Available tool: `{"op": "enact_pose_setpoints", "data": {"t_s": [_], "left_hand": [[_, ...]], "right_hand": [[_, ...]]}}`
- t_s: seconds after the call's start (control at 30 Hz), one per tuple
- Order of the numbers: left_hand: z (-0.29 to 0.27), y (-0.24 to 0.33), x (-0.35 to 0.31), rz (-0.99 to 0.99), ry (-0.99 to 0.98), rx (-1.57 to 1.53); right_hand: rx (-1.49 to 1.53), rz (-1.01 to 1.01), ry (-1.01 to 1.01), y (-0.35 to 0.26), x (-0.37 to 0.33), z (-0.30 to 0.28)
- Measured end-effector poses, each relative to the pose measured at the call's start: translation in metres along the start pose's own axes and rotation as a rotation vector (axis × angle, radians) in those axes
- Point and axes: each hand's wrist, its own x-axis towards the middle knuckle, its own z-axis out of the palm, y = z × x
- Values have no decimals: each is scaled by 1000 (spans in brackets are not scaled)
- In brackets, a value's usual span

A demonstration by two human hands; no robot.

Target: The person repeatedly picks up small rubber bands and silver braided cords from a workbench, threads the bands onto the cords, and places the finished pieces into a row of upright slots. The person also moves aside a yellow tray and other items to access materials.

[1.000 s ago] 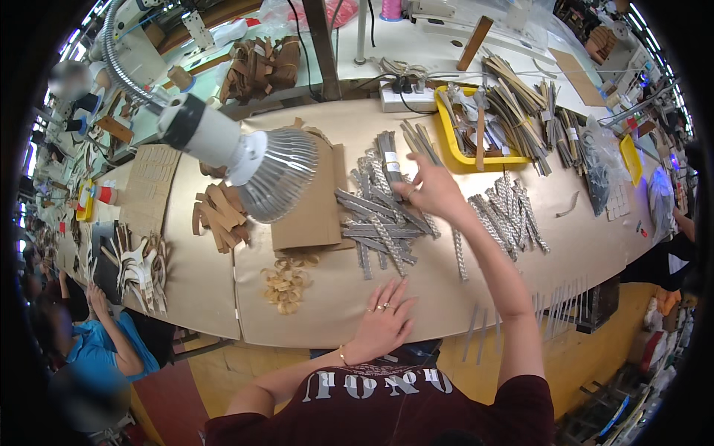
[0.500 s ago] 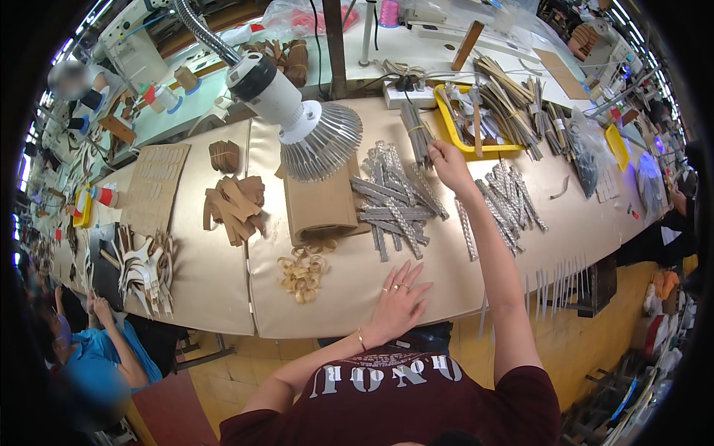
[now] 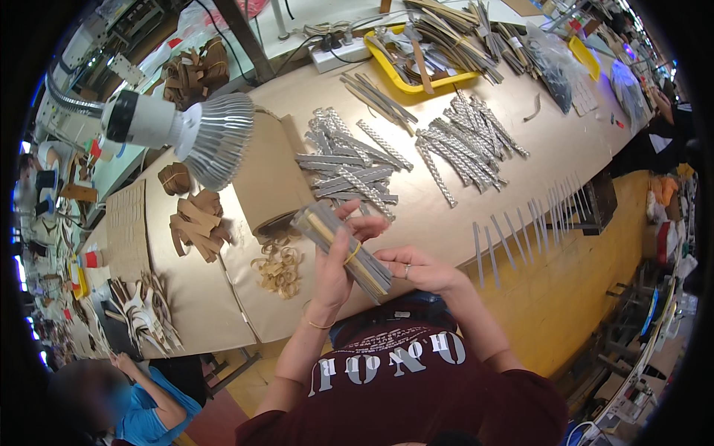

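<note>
A bundle of flat grey and tan strips (image 3: pixel 362 269), tied round the middle with a yellow rubber band (image 3: pixel 352 253), lies tilted across my left hand (image 3: pixel 335 267). The thumb is on top of the bundle and the fingers reach round its far side. My right hand (image 3: pixel 420 269) is at the bundle's right edge, close to the band, with its fingers drawn together. What its fingertips pinch is hidden. Beyond my hands, grey and silver braided strips (image 3: pixel 346 160) lie in a loose pile. A second pile of braided strips (image 3: pixel 465 141) is to its right.
A metal lamp (image 3: pixel 216 137) hangs over a brown folded sheet (image 3: pixel 271 178). Curled tan strips (image 3: pixel 277 269) and brown strips (image 3: pixel 199 224) lie leftward. A yellow tray (image 3: pixel 405 83) with strips stands at the back. Thin strips (image 3: pixel 524 234) hang off the front edge. A co-worker (image 3: pixel 149 401) sits left.
My right hand has come back from beside the yellow tray with the banded bundle. My left hand has lifted off the table and now holds it. The view has shifted.
</note>
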Motion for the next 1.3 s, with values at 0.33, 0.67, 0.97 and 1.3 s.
{"op": "enact_pose_setpoints", "data": {"t_s": [0.33, 0.67, 0.97, 1.3], "left_hand": [[-6, -15, 11, 99, 164, 151], [-18, -24, -32, -104, 120, 668], [1, -45, -49, -97, 34, 776], [-19, -62, -31, 96, -83, 1774]], "right_hand": [[-133, -211, 149, -26, 15, -12], [-673, -492, 723, -118, 115, -81], [-1522, -420, 1099, -107, 142, -105], [-1228, 27, 1266, -52, -24, -127]]}}
